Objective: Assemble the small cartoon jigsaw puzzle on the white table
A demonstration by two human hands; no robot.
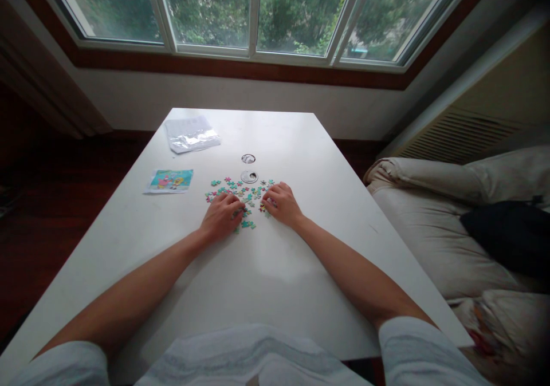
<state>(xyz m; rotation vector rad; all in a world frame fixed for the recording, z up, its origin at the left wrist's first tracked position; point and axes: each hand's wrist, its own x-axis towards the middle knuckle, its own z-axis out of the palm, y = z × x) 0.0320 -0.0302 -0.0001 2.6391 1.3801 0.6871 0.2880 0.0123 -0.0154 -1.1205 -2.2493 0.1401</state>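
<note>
Small jigsaw puzzle pieces (pixel 234 185), mostly teal with some pink and yellow, lie scattered face up in the middle of the white table (pixel 275 277). At the near left side of the pile, my left hand (pixel 222 217) rests with bent fingers closed at a puzzle piece; its palm covers some of the pieces. My right hand (pixel 282 204) is at the right side, its curled fingertips pressed together on a piece at the pile's edge. A few teal pieces (pixel 248 224) lie in front of the pile between the hands. What is under the fingers is partly hidden.
A cartoon picture sheet (pixel 171 181) lies left of the pile. Beyond it is a clear plastic bag (pixel 192 134). Two round silvery items (pixel 249 176) sit just behind the pieces. A beige sofa (pixel 433 231) with a dark item stands right of the table; a window is ahead.
</note>
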